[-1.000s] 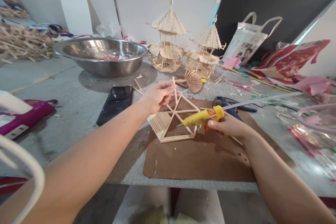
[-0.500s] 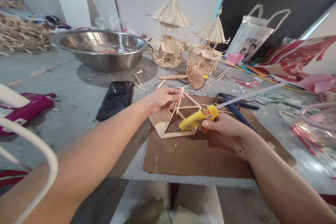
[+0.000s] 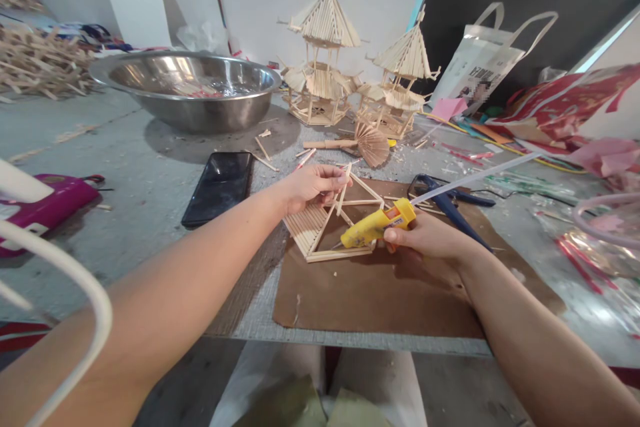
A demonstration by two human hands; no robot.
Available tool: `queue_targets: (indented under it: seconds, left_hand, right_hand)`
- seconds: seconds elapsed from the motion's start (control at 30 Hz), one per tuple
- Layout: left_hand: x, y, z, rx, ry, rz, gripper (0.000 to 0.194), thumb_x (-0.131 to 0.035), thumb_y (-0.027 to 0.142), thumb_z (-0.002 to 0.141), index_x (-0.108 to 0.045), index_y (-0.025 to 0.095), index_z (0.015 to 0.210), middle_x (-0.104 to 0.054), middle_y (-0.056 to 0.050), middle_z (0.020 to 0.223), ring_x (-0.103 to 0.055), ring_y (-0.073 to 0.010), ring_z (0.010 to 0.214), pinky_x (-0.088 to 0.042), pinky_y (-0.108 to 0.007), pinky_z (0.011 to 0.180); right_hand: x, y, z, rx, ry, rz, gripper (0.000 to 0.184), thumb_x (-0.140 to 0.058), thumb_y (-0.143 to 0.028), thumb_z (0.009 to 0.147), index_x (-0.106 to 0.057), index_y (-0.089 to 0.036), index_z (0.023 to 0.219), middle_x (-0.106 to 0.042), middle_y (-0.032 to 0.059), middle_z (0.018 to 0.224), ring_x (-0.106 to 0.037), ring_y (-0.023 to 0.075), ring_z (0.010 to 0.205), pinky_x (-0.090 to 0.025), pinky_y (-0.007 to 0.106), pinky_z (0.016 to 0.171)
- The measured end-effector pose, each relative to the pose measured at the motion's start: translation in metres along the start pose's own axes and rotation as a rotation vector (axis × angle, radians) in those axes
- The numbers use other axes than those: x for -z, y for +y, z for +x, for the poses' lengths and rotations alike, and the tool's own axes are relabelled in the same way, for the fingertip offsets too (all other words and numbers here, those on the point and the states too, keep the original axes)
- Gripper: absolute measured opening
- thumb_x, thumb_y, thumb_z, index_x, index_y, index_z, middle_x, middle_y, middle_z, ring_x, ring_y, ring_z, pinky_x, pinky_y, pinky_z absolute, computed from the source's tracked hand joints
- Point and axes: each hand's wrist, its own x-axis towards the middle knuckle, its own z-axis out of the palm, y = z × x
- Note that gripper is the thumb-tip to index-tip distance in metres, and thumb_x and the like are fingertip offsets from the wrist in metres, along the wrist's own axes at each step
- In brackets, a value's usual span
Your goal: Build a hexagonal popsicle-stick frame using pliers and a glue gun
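My left hand [image 3: 320, 188] pinches a short wooden stick [image 3: 343, 195] between thumb and fingers, above a flat frame of thin sticks [image 3: 306, 230]. One section of that frame is filled with sticks side by side; the others are open. A yellow hot glue gun [image 3: 373, 225] is in my right hand [image 3: 423, 237], its nozzle pointing left, low over the frame's near section. A long clear glue stick [image 3: 475, 177] juts from its back. The frame lies on a brown board [image 3: 370, 297], partly hidden by my hands and the gun.
A black phone [image 3: 219, 188] lies left of the board, with a steel basin [image 3: 200, 110] behind. Two stick pavilions [image 3: 327, 33] stand at the back near a paper fan [image 3: 373, 145]. Dark blue pliers [image 3: 453, 210] lie right, and a purple tool [image 3: 55, 210] far left.
The view has shifted very slightly. Both hands, the stick and the glue gun stay nearly in the same place over the frame.
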Motion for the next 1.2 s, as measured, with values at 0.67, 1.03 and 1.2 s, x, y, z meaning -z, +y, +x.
queue_targets:
  seconds: [0.67, 1.03, 1.2]
  left_hand:
    - [0.0007, -0.0015, 0.001, -0.01, -0.027, 0.0, 0.016, -0.066, 0.028, 0.067, -0.06, 0.014, 0.071, -0.04, 0.006, 0.047, -0.036, -0.003, 0.039, -0.027, -0.015, 0.037]
    - [-0.0014, 0.0017, -0.0011, 0.017, -0.012, -0.009, 0.012, -0.064, 0.026, 0.068, -0.06, 0.014, 0.07, -0.04, 0.006, 0.044, -0.036, -0.0028, 0.037, -0.026, -0.015, 0.037]
    - [-0.0013, 0.0012, -0.0008, 0.01, -0.009, -0.003, 0.012, -0.064, 0.025, 0.068, -0.06, 0.014, 0.069, -0.04, 0.006, 0.044, -0.036, -0.0029, 0.037, -0.026, -0.015, 0.037]
  right_hand:
    - [0.0014, -0.002, -0.0019, -0.036, 0.024, -0.016, 0.041, -0.059, -0.057, 0.064, -0.056, -0.016, 0.07, -0.051, -0.0017, 0.053, -0.038, 0.004, 0.033, -0.029, 0.017, 0.027]
    - [0.002, -0.0023, -0.0022, -0.035, 0.03, 0.002, 0.044, -0.059, -0.059, 0.062, -0.055, -0.016, 0.07, -0.05, -0.0023, 0.053, -0.038, 0.0042, 0.033, -0.028, 0.017, 0.028]
    - [0.001, -0.0051, -0.0025, -0.045, 0.015, -0.008, 0.044, -0.059, -0.059, 0.062, -0.055, -0.016, 0.07, -0.05, -0.0027, 0.052, -0.037, 0.0039, 0.033, -0.028, 0.017, 0.028]
